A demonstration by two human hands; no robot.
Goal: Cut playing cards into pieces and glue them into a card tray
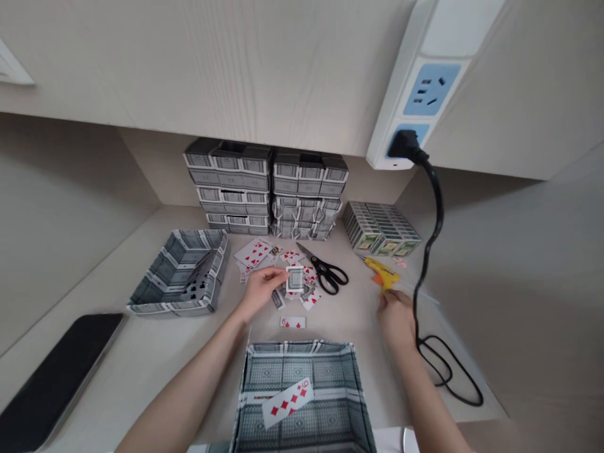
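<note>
My left hand (265,288) pinches a cut piece of playing card (295,279), patterned back upward, over a loose pile of cut cards (310,299). Black-handled scissors (325,270) lie half open just right of that pile. My right hand (397,314) is closed on the handle of a yellow hot glue gun (383,272), whose nozzle points away from me. Nearest me stands an open box made of playing cards (325,368), with a cut six-of-diamonds strip (289,402) inside. Another cut card strip (292,322) lies between that box and the pile.
Stacked card-made boxes (236,189) stand at the back, beside packs of cards (381,228). An open card box (177,306) holding loose cards sits left, near a dark flat device (61,377). A black cord (438,207) hangs from the power strip (410,107) past my right hand.
</note>
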